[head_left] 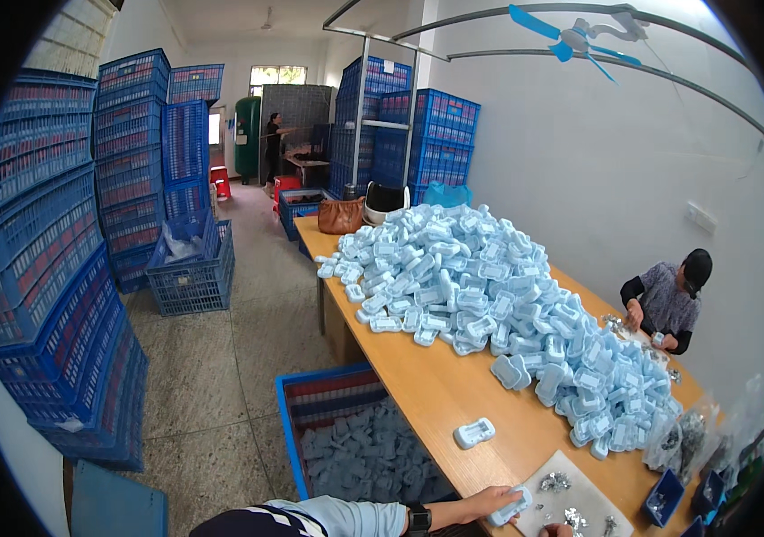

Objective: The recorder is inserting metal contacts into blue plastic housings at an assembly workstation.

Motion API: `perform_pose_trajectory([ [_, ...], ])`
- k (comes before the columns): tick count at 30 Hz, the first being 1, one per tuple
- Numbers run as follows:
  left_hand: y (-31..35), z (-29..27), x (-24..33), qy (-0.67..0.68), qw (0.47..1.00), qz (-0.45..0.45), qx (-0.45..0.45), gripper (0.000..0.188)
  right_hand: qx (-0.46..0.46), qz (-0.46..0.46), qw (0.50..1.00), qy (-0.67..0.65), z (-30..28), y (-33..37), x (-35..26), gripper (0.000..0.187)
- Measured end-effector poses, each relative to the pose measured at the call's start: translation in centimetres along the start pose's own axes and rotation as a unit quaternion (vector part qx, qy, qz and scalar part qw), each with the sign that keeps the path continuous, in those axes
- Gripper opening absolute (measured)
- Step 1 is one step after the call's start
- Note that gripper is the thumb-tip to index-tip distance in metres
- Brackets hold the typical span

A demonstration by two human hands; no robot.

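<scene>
left hand (496, 499) is gripping a pale blue plastic part (510, 507) at the table's (436, 394) near edge, right hand (558, 530) fingers indiscernible.

You have one great heap of pale blue plastic housings (480, 295) along the worktop (427, 394), too many to count. One housing (474, 433) lies alone near the front edge, and one more (509, 507) sits in your left hand (489, 501). Two small blue bins (666, 497) stand at the right corner. One crate of grey parts (355, 443) stands on the floor.
</scene>
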State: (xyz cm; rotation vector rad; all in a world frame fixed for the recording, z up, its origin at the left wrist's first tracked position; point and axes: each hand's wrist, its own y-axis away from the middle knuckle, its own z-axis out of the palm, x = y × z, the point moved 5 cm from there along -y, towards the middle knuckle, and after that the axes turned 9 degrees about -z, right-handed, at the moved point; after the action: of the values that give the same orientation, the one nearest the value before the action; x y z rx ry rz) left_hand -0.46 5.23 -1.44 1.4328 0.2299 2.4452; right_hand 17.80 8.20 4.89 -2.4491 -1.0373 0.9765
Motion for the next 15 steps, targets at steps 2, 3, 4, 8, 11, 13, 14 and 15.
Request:
perform_pose_trajectory([
  [2,0.1,-0.1,0.3,0.005,1.0,-0.006,0.003,0.039,0.003,0.011,1.0,0.009,-0.1,-0.1,-0.1,0.01],
  [3,0.2,-0.1,0.3,0.006,1.0,-0.01,0.006,0.039,0.0,0.013,1.0,0.011,-0.1,0.0,-0.1,0.01],
  [4,0.2,-0.1,0.3,0.009,1.0,-0.003,0.003,0.039,0.009,0.013,1.0,0.014,-0.1,0.1,-0.1,0.01],
  [8,0.7,0.2,0.1,0.013,1.0,-0.003,0.006,0.039,0.032,0.002,0.999,0.01,0.1,0.6,0.2,0.009],
  [11,0.8,0.3,-0.4,0.017,1.0,-0.001,0.001,0.038,0.04,0.002,0.999,0.008,0.1,1.3,0.0,0.009],
  [13,0.9,0.5,-0.7,0.01,1.0,-0.023,-0.008,0.039,0.038,0.014,0.999,0.024,0.2,2.0,0.3,0.01],
  [14,0.7,0.5,-0.7,0.017,1.0,-0.015,-0.011,0.038,0.056,0.001,0.998,0.032,0.3,2.1,0.7,0.012],
  [15,0.8,0.9,-0.9,0.026,0.999,-0.013,-0.018,0.037,0.071,-0.006,0.996,0.043,0.3,3.0,1.3,0.014],
])
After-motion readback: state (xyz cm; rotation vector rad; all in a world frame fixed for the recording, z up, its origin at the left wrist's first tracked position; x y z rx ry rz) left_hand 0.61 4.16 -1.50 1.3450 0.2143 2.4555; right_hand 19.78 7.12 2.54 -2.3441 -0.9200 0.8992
